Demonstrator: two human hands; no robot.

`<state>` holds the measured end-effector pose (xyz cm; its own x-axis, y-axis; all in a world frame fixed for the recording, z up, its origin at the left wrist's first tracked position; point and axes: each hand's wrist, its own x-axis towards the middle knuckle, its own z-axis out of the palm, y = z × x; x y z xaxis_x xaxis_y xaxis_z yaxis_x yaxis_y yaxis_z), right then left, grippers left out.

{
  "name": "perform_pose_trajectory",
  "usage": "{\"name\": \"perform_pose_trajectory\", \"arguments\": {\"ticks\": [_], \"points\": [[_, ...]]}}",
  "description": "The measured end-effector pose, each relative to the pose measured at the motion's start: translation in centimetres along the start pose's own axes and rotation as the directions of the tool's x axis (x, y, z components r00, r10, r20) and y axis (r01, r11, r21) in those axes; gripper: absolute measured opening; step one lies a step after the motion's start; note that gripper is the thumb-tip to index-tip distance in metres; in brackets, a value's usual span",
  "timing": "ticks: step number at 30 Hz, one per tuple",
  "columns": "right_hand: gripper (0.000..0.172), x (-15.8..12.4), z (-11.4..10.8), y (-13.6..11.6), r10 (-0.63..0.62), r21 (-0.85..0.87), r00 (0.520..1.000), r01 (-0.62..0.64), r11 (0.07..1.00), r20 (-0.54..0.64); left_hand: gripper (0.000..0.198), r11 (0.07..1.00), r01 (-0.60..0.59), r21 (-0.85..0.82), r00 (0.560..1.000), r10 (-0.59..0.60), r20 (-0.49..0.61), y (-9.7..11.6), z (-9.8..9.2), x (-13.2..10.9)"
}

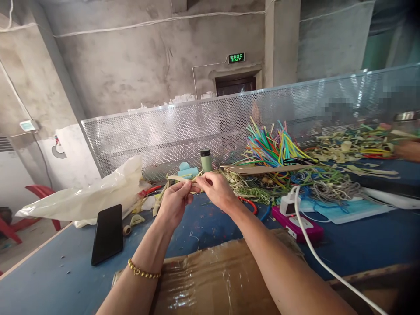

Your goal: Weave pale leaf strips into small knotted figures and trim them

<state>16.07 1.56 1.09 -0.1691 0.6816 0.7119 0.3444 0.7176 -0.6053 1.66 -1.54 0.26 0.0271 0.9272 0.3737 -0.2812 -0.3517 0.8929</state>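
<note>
Both my hands meet above the blue table, fingertips pinched close together. Between thumb and fingers, my left hand grips a pale strip whose end sticks out to the upper left. My right hand is closed at the strip's other side, where a thin yellow-green end rises past the fingers. The fingers hide the middle, so I cannot tell if this is one piece or two. Just behind them stand a green bottle with a black lid and a light-blue object.
Cardboard lies under my forearms. A black phone and plastic bag are left. Colourful flexible rods, green scraps, a magenta power strip with white cable and a blue mask lie right. Another person's hand is far right.
</note>
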Motion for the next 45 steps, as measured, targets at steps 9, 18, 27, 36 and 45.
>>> {"name": "perform_pose_trajectory", "arguments": {"ticks": [9, 18, 27, 36, 45], "points": [[0.021, 0.3, 0.2, -0.1, 0.124, 0.206, 0.992, -0.122, 0.971, 0.007, 0.031, 0.996, 0.039, 0.083, 0.997, -0.044, 0.061, 0.2, 0.4, -0.3], [0.020, -0.1, 0.5, 0.2, 0.029, 0.259, 0.997, -0.046, 0.965, 0.069, 0.030, 0.992, 0.048, 0.120, 0.998, -0.054, 0.045, 0.3, 0.0, -0.3], [0.019, -0.2, 0.6, 0.1, 0.120, 0.477, 0.983, -0.174, 0.861, 0.142, 0.029, 0.989, 0.077, 0.128, 0.996, -0.082, 0.040, 0.6, 0.3, -0.6], [0.019, -0.1, 0.7, 0.4, 0.236, 0.474, 0.953, -0.298, 0.829, 0.188, 0.025, 0.983, 0.111, 0.149, 0.987, -0.127, 0.102, 0.1, 0.0, -0.3], [0.025, 0.7, -0.5, 1.1, -0.063, -0.170, 0.986, 0.036, 0.985, -0.153, 0.013, 0.982, 0.115, 0.153, 0.992, -0.121, 0.031, 0.1, -0.7, 0.0]]}}
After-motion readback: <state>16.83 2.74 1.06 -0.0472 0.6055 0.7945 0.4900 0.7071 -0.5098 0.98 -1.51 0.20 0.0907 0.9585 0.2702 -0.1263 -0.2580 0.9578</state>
